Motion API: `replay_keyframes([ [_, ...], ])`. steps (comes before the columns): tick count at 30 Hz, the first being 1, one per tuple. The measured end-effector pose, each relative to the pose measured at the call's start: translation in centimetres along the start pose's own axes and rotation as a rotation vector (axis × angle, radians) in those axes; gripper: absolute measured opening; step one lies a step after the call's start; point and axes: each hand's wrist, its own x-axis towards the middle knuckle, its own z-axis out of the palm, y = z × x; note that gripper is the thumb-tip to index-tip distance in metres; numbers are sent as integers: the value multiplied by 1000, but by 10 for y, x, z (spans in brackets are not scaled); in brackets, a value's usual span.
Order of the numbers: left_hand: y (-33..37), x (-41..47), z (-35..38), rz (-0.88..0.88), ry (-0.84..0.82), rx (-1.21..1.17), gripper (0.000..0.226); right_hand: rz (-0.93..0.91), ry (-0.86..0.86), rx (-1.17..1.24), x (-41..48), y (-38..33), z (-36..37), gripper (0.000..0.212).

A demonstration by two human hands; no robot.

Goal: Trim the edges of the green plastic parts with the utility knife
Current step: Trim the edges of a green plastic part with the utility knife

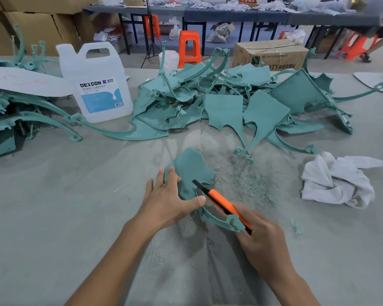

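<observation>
covering the left edge of the green plastic part [190, 171], the left hand [164, 202] lies flat on it with fingers spread and nearly straight and the thumb stretched towards the knife; it presses the part down on the grey table cover [53, 206] rather than closing round it. how much of the part lies under the palm cannot be seen. the right hand [259, 235] is curled round the handle of the utility knife [221, 202], and its fingers hide the rear of the handle. the part's thin curved arm crosses in front of the knife and ends in an eyelet just at the right knuckles. whether the blade edge touches the plastic is hard to make out.

the knife's long axis runs from the right hand up and left, its dark tip pointing away from the person over a notch in the part. the part sits in the near middle of the table, broad panel away, slim arm sweeping back towards the right.

the part is matte teal, wing-shaped, with a scalloped right edge. the knife body is orange with a black slider. fine green shavings [248, 182] dust the cover beside it. beyond lie a heap of like parts [219, 102], a translucent white jug [95, 85] and, at right, a crumpled white cloth [336, 182].
</observation>
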Motion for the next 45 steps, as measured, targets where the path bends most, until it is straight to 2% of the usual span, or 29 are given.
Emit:
replay_keyframes([
  [3, -2, 0, 1, 5, 13, -5, 125, -31, -35, 0, 1, 3, -1, 33],
  [7, 1, -3, -1, 7, 9, -5, 118, -12, 83, -7, -1, 2, 5, 28],
  [9, 3, -10, -1, 0, 60, 74, 104, 30, 181, 125, -1, 6, 4, 24],
  [11, 4, -23, -2, 12, 187, 299, 85, 148, 303, 267, 1, 14, 1, 23],
  [12, 5, -29, -4, 28, 255, 404, 77, 203, 354, 326, 3, 18, 0, 29],
  [14, 6, -32, -10, 56, 322, 455, 61, 288, 428, 447, 6, 25, 1, 44],
  [16, 3, -25, -18, 42, 308, 356, 58, 344, 489, 573, 8, 29, 2, 44],
  [18, -2, -14, -24, 32, 292, 271, 80, 356, 550, 633, 9, 30, 2, 40],
  [21, -9, 1, -33, -34, 116, 147, 120, 356, 575, 655, 9, 31, 2, 39],
  [22, -12, 4, -34, -61, 76, 110, 126, 355, 580, 669, 9, 31, 2, 41],
  [24, -19, 8, -34, -78, 100, -30, 128, 359, 595, 695, 10, 33, 2, 47],
  [27, -20, 3, -35, -71, 142, -478, 118, 361, 608, 701, 10, 35, 3, 51],
  [28, -19, 0, -35, -80, 131, -629, 109, 362, 606, 702, 10, 36, 2, 50],
  [31, -18, -9, -36, -133, 69, -1106, 61, 367, 601, 698, 9, 35, 3, 46],
  [33, -21, -16, -41, -147, 76, -1290, 36, 385, 623, 689, 9, 34, 2, 40],
  [35, -30, -18, -45, -162, 204, -1355, 28, 405, 635, 664, 8, 32, 0, 34],
  [37, -42, -21, -45, -194, 403, -1319, 21, 391, 613, 582, 5, 28, -1, 32],
  [39, -46, -25, -40, -228, 532, -1229, 17, 338, 540, 467, 2, 19, 1, 31],
  [41, -44, -33, -29, -245, 544, -1102, 16, 282, 427, 406, 1, 7, 8, 33],
  [43, -40, -41, -15, -236, 532, -864, 16, 222, 309, 307, 3, -8, 19, 33],
  [45, -36, -47, -4, -215, 547, -668, 28, 136, 221, 196, 8, -22, 27, 34],
])
